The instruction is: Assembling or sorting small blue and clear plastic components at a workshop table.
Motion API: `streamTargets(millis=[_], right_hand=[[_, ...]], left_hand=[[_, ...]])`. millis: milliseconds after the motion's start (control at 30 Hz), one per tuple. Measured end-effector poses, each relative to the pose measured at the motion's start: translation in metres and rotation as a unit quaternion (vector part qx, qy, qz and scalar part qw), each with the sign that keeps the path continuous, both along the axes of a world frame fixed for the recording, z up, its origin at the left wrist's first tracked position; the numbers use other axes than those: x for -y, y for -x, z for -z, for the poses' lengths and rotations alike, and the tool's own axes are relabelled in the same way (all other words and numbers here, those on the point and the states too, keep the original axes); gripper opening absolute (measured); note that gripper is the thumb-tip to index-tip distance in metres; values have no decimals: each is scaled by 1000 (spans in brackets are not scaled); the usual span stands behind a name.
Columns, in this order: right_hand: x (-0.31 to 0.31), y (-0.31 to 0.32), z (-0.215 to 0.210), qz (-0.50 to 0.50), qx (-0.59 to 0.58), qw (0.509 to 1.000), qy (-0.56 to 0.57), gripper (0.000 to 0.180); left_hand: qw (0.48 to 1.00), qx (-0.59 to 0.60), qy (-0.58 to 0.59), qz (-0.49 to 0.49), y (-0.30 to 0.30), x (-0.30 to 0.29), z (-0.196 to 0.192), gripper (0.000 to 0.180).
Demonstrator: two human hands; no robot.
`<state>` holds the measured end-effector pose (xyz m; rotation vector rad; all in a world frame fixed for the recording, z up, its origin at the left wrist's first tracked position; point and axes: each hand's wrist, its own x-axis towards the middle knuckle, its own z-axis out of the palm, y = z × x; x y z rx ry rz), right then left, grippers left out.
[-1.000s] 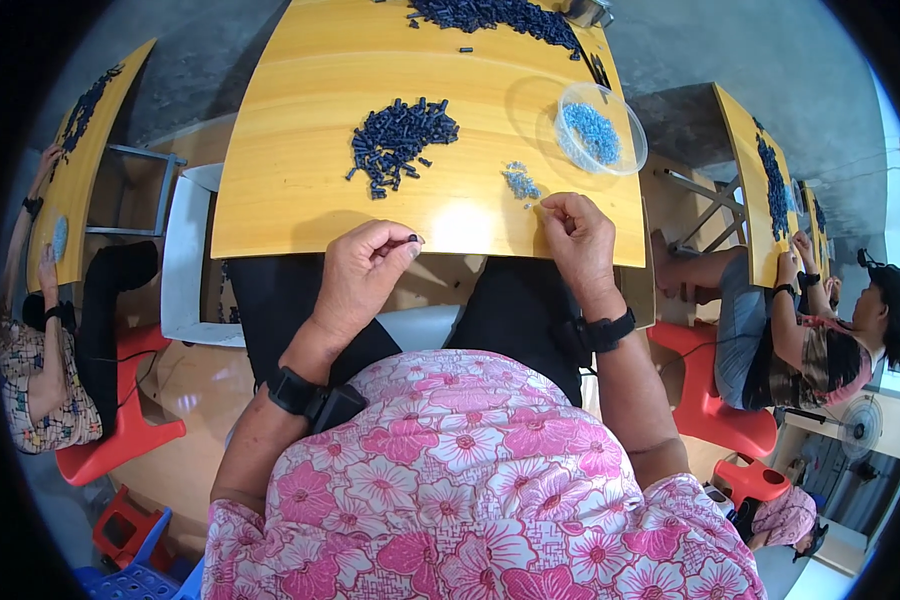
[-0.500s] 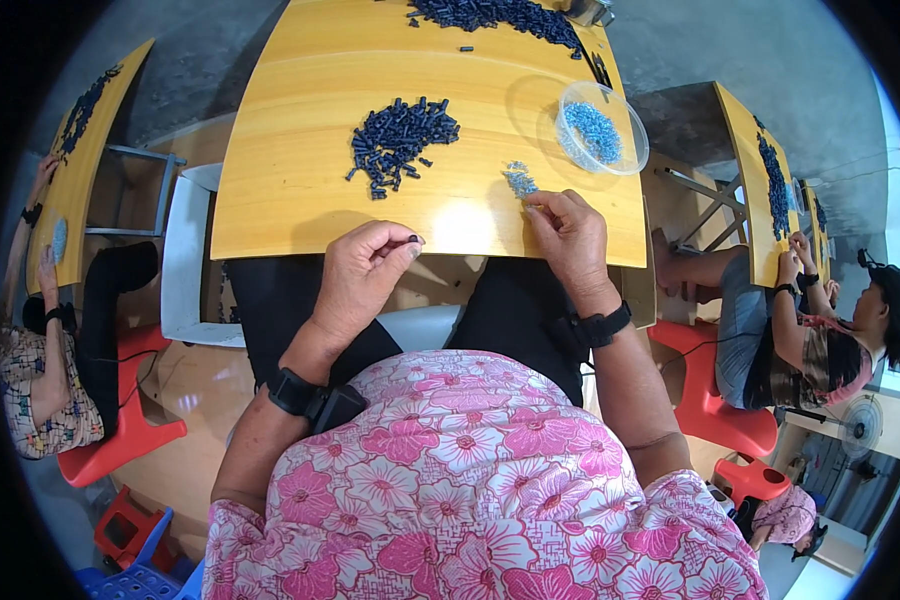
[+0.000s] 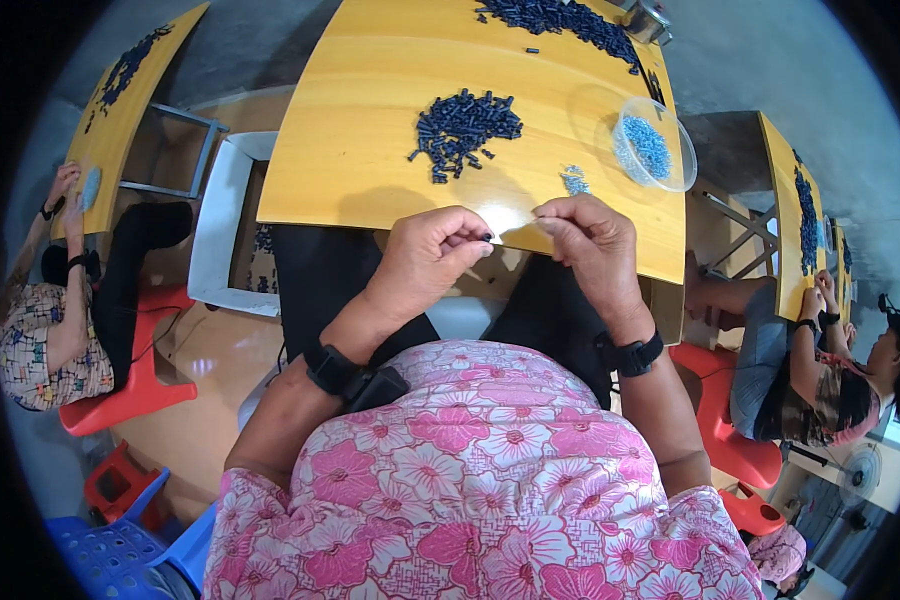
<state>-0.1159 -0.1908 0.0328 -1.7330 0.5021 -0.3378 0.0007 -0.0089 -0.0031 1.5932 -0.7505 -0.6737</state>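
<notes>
Just beyond the table's near edge, my left hand [image 3: 420,265] pinches a small black tubular piece [image 3: 488,238] between thumb and forefinger. To its right, my right hand [image 3: 600,245] is closed in a pinch too; whatever its fingertips hold is too small to make out. The two sets of fingertips face each other, a short gap apart. Past my left hand, a heap of black tubular pieces [image 3: 465,130] lies on the yellow wooden table [image 3: 360,100]. A little scatter of pale blue bits [image 3: 575,180] lies beyond my right hand, near a clear round tub [image 3: 680,150] partly filled with similar bits.
A larger heap of black pieces [image 3: 570,28] spreads along the far side, by a metal container [image 3: 647,22] and a thin black tool [image 3: 654,86]. Below the table stands a white box [image 3: 222,220]. People work at tables to left and right, on red stools [image 3: 135,350].
My right hand has left the pale blue bits and drawn back toward my left hand. The fingertips are closer together. The whole view has shifted, with the table further right.
</notes>
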Motion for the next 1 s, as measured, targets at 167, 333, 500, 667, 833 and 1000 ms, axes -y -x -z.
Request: streamTargets(millis=[167,333,500,667,833,1000], right_hand=[[-28,-15,-8,-59,-27,996,-58,7],[-33,-19,-3,-54,-37,994,-93,6],[-33,-19,-2,-58,-37,994,-90,6],[-32,-20,-4,-66,-42,995,-65,6],[-33,-21,-3,-78,-24,997,-1,7],[-38,-16,5,-87,13,987,132,14]], left_hand=[[1000,2,10,-10,1,-3,-10,9],[1000,3,20,-19,0,-8,-12,10],[999,8,32,-24,0,-9,-16,10],[997,-62,42,-20,-1,-9,-14,11],[993,-102,51,-16,-2,-9,-12,9],[992,-109,58,-8,-3,-11,-8,8]])
